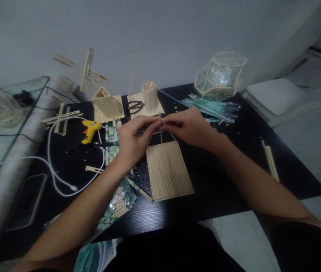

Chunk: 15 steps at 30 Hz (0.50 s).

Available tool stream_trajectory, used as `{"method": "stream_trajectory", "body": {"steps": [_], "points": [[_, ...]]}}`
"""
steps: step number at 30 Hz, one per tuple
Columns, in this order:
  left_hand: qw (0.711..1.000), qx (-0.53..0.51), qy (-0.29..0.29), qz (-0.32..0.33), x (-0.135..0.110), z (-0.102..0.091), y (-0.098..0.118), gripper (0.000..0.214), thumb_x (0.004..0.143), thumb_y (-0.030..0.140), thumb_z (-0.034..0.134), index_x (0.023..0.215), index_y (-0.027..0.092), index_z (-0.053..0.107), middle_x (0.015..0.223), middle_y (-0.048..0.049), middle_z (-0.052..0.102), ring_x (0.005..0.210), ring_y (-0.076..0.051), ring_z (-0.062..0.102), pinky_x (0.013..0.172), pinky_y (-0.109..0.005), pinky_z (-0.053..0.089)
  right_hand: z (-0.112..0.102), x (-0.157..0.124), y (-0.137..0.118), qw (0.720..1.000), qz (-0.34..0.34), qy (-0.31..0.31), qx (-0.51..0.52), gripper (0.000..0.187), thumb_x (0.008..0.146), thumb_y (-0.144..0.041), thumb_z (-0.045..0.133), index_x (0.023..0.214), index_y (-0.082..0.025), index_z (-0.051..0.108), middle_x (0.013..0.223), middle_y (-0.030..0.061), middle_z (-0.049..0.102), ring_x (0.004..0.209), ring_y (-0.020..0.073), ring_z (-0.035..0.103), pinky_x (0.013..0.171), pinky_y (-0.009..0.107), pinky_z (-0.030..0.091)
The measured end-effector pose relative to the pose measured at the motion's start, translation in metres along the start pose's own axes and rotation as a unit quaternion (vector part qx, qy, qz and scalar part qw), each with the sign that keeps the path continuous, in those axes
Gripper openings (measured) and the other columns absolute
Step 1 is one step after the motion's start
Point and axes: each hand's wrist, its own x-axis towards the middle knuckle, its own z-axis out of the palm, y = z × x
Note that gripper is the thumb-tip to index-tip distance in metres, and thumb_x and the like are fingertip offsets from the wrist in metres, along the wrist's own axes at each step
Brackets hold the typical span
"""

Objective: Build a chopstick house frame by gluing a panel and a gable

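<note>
In front of me lies a flat panel of pale wooden sticks [169, 170] set side by side. A few thin sticks [161, 136] rise from its far edge and converge between my fingertips. My left hand [133, 136] pinches a wooden stick [160, 115] at this meeting point. From the other side, thumb and fingers of my right hand [190, 126] close on the same spot. Fingertips partly cover the joint, so I cannot make out how the sticks touch there. A yellow glue gun [91, 131] stands left of my left hand.
Behind are a round stick holder [149, 98], an angular stick box [108, 104], a windmill-like stick model [87, 70] and black scissors [135, 107]. Wrapped chopsticks [118, 202] lie near my left forearm. A white cable [50, 162] loops left. A clear faceted case [221, 75] stands back right.
</note>
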Motion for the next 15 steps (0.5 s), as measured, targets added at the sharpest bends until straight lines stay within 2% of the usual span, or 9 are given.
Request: {"method": "stream_trajectory", "body": {"steps": [5, 15], "points": [[1.0, -0.001, 0.0, -0.005, -0.0013, 0.0002, -0.0003, 0.009, 0.094, 0.03, 0.077, 0.099, 0.024, 0.08, 0.094, -0.0017, 0.082, 0.081, -0.013, 0.076, 0.076, -0.026, 0.059, 0.0003, -0.0008, -0.0002, 1.0, -0.004, 0.004, 0.011, 0.015, 0.097, -0.024, 0.069, 0.086, -0.016, 0.076, 0.065, -0.0026, 0.064, 0.058, 0.011, 0.047, 0.068, 0.027, 0.033], [1.0, -0.003, -0.002, -0.001, -0.0004, 0.0003, -0.0003, 0.009, 0.094, 0.03, 0.077, 0.099, 0.024, 0.08, 0.093, -0.0017, 0.082, 0.08, -0.013, 0.075, 0.075, -0.025, 0.059, -0.0017, -0.0002, -0.0024, 1.0, -0.008, -0.005, 0.0, 0.019, 0.098, -0.024, 0.067, 0.081, -0.017, 0.073, 0.063, -0.0036, 0.06, 0.057, 0.0111, 0.043, 0.065, 0.027, 0.032]]}}
